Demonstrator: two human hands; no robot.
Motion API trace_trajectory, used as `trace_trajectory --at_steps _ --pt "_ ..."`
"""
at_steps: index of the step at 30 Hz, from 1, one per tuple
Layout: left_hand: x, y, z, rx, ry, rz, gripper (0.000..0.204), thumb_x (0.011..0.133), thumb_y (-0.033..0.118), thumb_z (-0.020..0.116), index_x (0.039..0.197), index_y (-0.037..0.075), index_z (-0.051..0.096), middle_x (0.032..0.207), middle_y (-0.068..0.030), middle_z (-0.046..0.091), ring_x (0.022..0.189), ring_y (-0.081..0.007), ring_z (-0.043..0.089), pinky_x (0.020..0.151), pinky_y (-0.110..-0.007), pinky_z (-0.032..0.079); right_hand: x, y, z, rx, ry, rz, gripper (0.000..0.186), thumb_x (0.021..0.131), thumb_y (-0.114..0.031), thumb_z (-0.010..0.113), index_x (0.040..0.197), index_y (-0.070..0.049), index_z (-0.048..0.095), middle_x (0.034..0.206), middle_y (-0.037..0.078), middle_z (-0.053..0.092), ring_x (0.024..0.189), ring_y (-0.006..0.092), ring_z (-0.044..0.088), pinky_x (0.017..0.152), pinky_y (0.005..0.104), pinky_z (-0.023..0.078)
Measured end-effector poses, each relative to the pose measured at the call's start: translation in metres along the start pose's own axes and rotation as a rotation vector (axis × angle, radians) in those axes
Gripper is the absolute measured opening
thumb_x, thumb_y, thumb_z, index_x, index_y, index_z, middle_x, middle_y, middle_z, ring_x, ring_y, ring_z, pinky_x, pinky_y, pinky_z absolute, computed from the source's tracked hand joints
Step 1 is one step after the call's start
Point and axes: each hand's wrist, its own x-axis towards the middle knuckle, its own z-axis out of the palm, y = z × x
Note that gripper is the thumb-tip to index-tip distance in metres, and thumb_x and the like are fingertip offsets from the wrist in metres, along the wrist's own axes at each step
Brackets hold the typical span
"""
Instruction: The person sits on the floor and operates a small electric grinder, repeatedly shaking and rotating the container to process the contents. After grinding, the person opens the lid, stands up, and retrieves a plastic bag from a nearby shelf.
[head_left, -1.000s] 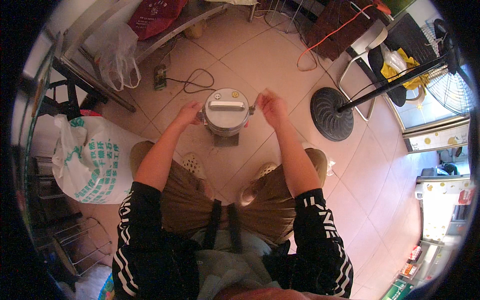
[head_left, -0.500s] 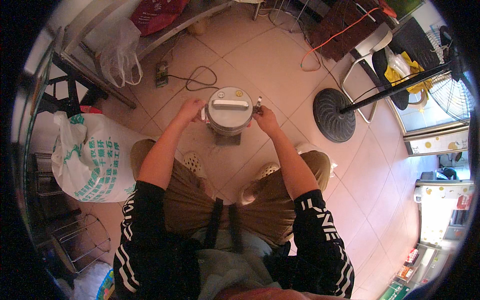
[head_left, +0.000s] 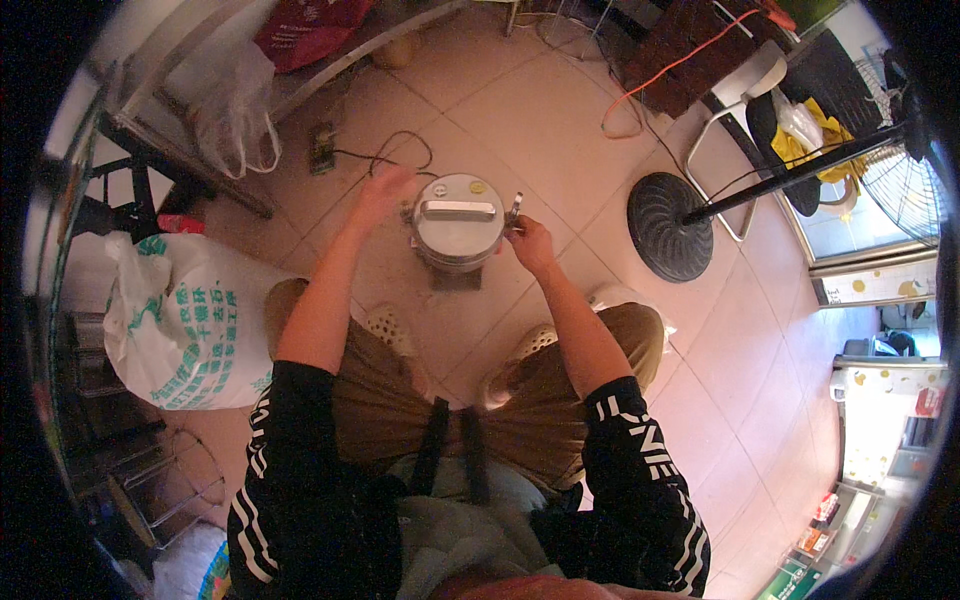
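Note:
A round silver pot with a flat lid and a bar handle stands on the tiled floor between my feet. My right hand is closed on the clamp fitting at the pot's right rim. Blurred by motion, my left hand hovers with fingers apart just off the pot's upper left edge and holds nothing. A black cable runs along the floor behind that hand.
A full white sack with green print stands at my left. A fan with a round black base and slanted pole is at the right. Metal shelving with plastic bags lies beyond the pot. A chair stands far right.
My right hand came down from above the pot and closed on the fitting at its right rim. My left hand left the pot's left side and lifted up and away.

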Motion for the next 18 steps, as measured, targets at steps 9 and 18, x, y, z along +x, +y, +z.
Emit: trace_trajectory --at_steps 9,18 --pt "0.005 0.061 0.061 0.680 -0.223 0.523 0.030 0.090 0.013 0.055 0.119 0.006 0.057 0.122 -0.0146 0.057 0.115 -0.0320 0.053 0.100 -0.039 0.040 0.000 0.009 0.006 -0.015 0.000 -0.079 0.019 0.083 -0.008 0.058 0.100 -0.003 0.065 0.085 0.015 0.069 0.078 0.0291 0.067 0.071 0.0356 0.052" --pt "0.079 0.100 0.149 1.213 -0.946 0.845 0.035 0.077 0.033 0.070 0.101 0.008 0.065 0.105 -0.0108 0.062 0.107 -0.0298 0.056 0.103 -0.046 0.036 -0.006 0.013 0.009 0.071 0.020 -0.134 0.013 0.081 -0.007 0.055 0.090 -0.003 0.063 0.078 0.017 0.065 0.072 0.0331 0.064 0.066 0.0402 0.051"
